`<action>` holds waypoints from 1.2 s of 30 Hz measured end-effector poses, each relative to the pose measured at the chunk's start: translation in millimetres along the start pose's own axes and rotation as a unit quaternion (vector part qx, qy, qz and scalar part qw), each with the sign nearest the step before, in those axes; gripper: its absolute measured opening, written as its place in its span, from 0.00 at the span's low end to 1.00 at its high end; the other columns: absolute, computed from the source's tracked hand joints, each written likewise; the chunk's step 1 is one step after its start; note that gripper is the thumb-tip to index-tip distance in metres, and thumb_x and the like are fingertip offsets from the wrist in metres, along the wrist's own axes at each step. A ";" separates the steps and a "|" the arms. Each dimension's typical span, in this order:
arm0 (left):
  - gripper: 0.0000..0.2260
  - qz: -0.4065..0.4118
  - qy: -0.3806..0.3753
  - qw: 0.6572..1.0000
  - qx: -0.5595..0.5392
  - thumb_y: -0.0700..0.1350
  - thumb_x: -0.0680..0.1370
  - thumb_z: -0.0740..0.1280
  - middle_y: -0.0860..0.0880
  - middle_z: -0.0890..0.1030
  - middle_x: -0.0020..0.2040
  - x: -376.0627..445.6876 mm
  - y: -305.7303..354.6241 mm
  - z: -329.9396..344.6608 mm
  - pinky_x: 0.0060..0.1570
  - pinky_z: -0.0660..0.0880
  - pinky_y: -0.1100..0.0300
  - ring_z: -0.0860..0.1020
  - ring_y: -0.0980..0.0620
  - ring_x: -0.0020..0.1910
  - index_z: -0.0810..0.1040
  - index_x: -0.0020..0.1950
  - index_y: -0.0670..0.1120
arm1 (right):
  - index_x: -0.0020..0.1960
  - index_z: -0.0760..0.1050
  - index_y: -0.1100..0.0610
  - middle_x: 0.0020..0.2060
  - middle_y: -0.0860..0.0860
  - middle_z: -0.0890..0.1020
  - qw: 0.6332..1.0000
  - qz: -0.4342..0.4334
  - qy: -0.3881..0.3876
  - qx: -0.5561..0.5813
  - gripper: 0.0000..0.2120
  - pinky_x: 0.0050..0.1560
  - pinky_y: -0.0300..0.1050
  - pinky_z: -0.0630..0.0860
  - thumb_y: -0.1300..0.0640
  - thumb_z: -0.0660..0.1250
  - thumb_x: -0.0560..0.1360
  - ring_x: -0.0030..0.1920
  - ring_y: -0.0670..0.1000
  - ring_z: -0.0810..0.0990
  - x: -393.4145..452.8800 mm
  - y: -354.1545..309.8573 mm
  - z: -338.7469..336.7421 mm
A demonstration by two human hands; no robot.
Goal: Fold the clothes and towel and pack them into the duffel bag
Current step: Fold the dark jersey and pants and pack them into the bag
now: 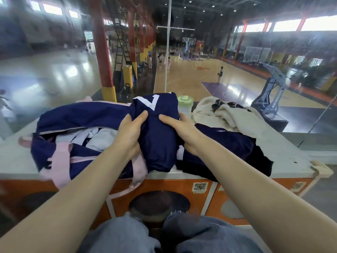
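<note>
A folded navy jersey [158,136] with white trim is held upright above the counter's front edge. My left hand [130,132] grips its left side, and my right hand [179,131] grips its right side, thumbs on the front. To the left lies an open navy duffel bag [78,117] with pink straps, white clothing [94,135] visible inside. A dark navy garment [233,145] lies spread on the counter to the right. A cream towel [224,114] is heaped at the back right.
A grey counter [284,157] on an orange cabinet carries everything. A green-lidded bottle [185,105] stands behind the jersey. Beyond a glass pane lies a basketball court with people. My knees in blue jeans [127,232] sit below the counter.
</note>
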State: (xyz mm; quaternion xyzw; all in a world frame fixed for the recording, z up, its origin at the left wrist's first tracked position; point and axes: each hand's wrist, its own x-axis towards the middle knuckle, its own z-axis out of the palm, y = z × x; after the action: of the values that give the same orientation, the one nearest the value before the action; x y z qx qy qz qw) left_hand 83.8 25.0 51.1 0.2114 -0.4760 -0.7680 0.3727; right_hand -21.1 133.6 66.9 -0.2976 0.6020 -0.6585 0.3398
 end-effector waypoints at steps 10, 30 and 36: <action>0.12 -0.102 0.004 0.995 0.021 0.50 0.81 0.64 0.47 0.84 0.55 10.2 41.9 -67.6 0.49 0.79 0.53 0.83 0.48 0.53 0.80 0.60 0.46 | 0.64 0.76 0.54 0.54 0.52 0.85 0.998 -0.014 -0.063 0.022 0.18 0.56 0.51 0.81 0.55 0.72 0.75 0.54 0.54 0.84 27.8 -3.4 66.5; 0.11 0.189 -0.026 0.456 0.869 0.38 0.72 0.61 0.46 0.74 0.57 78.9 102.0 -255.8 0.47 0.75 0.47 0.73 0.42 0.56 0.74 0.51 0.48 | 0.54 0.82 0.53 0.45 0.51 0.87 0.975 0.211 -0.045 -0.056 0.15 0.55 0.49 0.78 0.48 0.76 0.70 0.51 0.56 0.84 55.3 26.3 115.5; 0.08 0.121 -0.062 0.396 0.908 0.37 0.70 0.66 0.48 0.80 0.47 76.0 134.5 -221.7 0.37 0.65 0.59 0.76 0.47 0.43 0.81 0.42 0.49 | 0.55 0.82 0.54 0.45 0.52 0.87 0.971 0.226 -0.056 -0.061 0.16 0.45 0.46 0.78 0.49 0.76 0.69 0.49 0.56 0.84 62.2 25.5 120.1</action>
State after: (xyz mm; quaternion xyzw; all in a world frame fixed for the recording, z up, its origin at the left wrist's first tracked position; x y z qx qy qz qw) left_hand 236.3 -197.1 71.5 0.3167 -0.9347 0.1602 0.0186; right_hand 40.6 11.5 52.2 -0.2102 0.6728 -0.5087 0.4943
